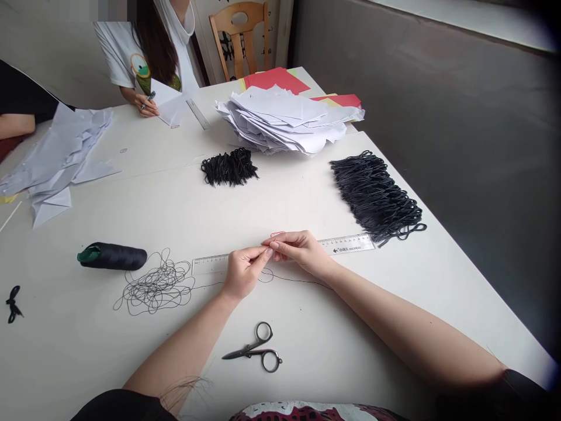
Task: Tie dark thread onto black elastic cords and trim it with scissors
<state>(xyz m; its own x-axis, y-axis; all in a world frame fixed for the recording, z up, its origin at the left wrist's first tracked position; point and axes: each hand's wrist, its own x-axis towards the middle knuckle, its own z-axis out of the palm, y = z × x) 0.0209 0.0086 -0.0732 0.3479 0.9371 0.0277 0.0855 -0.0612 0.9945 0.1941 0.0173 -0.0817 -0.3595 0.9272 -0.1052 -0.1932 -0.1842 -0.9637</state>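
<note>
My left hand (pixel 246 267) and my right hand (pixel 302 250) meet fingertip to fingertip over a clear plastic ruler (pixel 348 244). Both are pinched on a thin black thread (pixel 302 279), which loops below the fingers and trails off right under my forearm. To the left, the thread runs into a loose tangle of thread (pixel 160 286). Beside that tangle a black spool (pixel 118 256) with a green core lies on its side. Nearer to me lie small scissors (pixel 256 348), their blades pointing left. The thread right at my fingertips is too fine to make out.
Black cord loops lie in a large bundle (pixel 377 196) at right and a smaller bundle (pixel 230 166) further back. Behind stands a stack of white paper (pixel 284 120) near red sheets (pixel 276 80). Across the table (pixel 175 204) a person's hand (pixel 146 105) holds a pen over paper.
</note>
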